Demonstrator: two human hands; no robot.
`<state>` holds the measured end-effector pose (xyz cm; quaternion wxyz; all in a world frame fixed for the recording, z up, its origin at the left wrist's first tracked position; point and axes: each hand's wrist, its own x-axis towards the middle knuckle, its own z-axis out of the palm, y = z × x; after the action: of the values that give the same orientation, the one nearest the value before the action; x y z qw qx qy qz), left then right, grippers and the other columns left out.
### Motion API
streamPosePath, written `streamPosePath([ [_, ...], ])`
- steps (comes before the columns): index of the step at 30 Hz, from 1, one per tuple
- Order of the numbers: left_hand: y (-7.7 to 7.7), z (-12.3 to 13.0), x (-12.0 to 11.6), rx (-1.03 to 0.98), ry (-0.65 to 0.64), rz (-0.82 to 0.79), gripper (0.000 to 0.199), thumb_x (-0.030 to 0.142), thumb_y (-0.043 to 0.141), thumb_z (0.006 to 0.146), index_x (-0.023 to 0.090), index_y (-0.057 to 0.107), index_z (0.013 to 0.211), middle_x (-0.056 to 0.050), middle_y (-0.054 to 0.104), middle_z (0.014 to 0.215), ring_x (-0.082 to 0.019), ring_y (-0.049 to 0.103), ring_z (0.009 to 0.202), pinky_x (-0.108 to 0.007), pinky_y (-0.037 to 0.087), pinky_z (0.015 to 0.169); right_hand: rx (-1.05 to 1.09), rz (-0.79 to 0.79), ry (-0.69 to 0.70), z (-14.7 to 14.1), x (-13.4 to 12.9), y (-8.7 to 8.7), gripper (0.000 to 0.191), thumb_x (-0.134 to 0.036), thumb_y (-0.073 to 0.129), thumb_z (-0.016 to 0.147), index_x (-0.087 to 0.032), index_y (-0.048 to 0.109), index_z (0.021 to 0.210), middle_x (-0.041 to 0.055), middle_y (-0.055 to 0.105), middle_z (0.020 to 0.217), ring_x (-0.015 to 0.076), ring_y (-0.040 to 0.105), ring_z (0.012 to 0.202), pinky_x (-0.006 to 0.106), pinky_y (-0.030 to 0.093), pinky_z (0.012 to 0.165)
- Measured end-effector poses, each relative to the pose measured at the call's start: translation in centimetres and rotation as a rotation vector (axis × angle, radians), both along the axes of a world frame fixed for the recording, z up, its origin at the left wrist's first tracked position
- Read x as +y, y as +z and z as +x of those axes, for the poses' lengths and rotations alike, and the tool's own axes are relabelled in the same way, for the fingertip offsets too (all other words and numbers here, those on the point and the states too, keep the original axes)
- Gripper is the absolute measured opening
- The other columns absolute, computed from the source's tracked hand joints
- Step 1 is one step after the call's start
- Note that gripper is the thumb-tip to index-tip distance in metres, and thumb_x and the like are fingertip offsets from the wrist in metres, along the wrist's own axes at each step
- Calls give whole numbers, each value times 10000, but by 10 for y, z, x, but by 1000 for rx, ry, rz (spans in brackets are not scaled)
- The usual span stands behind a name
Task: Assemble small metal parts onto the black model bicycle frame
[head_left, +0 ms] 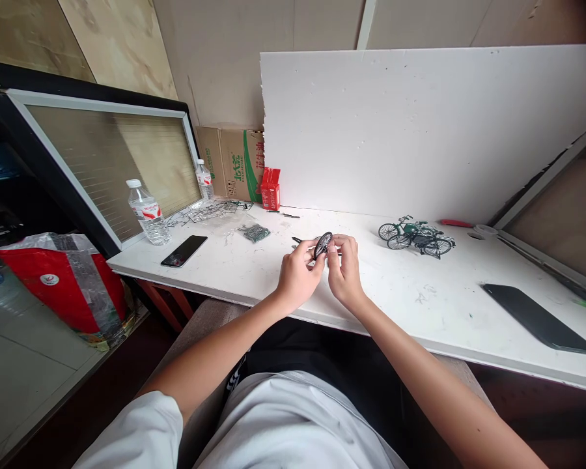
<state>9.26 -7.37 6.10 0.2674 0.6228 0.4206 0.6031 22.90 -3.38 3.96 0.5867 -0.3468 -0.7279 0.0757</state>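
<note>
Over the white table, my left hand grips a small black spoked model bicycle wheel between thumb and fingers, the wheel standing on edge and tilted. My right hand is closed in a pinch right beside the wheel's hub. A small dark part shows at its fingertips, too small to make out. Partly behind my left fingers, a thin dark piece lies on the table. Model bicycles, green and black, stand to the right of my hands.
At left are a phone, a water bottle, part frames and a bag of small dark-green parts. A red box stands before a carton. At right lie a dark flat slab and a red-handled tool.
</note>
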Motion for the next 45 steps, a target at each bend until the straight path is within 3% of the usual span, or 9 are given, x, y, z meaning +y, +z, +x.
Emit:
streamPosePath([
  [10, -2, -1, 3, -82, -52, -59, 261, 261, 744, 953, 181, 678, 1192, -116, 828, 1015, -250, 821, 939, -340, 666, 848, 27, -1, 8, 0, -1, 2, 168, -401, 449, 1119, -275, 560, 1134, 113, 616, 1208, 299, 566, 1183, 506, 537, 944],
  [16, -2, -2, 5, -142, -72, -92, 235, 285, 771, 934, 176, 688, 1125, -105, 818, 981, -250, 812, 974, -347, 658, 898, 12, 37, 7, 2, -2, 5, 118, -349, 478, 1100, -280, 570, 1126, 116, 639, 1252, 309, 570, 1222, 543, 532, 995],
  [29, -12, -4, 14, -215, -120, -177, 320, 370, 795, 920, 159, 692, 1137, -83, 804, 870, -174, 752, 695, -266, 610, 674, -22, 33, -7, 3, -2, 4, 147, -353, 502, 1087, -274, 621, 1120, 135, 623, 1327, 322, 559, 1296, 581, 500, 1064],
  [36, -14, -6, 18, -244, -122, -165, 361, 419, 803, 916, 152, 690, 1132, -93, 806, 873, -203, 784, 780, -282, 629, 719, -58, 88, -51, 4, -2, 4, 113, -356, 595, 1029, -262, 645, 1066, 130, 627, 1270, 342, 581, 1263, 599, 474, 1075],
  [42, -11, -7, 17, -261, -109, -179, 357, 395, 806, 912, 158, 682, 1148, -79, 799, 835, -214, 794, 784, -295, 646, 729, -141, 176, -36, 8, -1, 8, 231, -341, 620, 1022, -303, 690, 1239, 127, 631, 1318, 352, 569, 1269, 596, 493, 1066],
  [45, -9, -6, 16, -302, -118, -186, 363, 377, 813, 905, 150, 682, 1157, -85, 803, 853, -218, 800, 813, -310, 658, 765, -156, 195, -68, 10, 1, 6, 225, -344, 644, 1007, -319, 726, 1215, 124, 644, 1291, 363, 572, 1242, 610, 508, 1033],
])
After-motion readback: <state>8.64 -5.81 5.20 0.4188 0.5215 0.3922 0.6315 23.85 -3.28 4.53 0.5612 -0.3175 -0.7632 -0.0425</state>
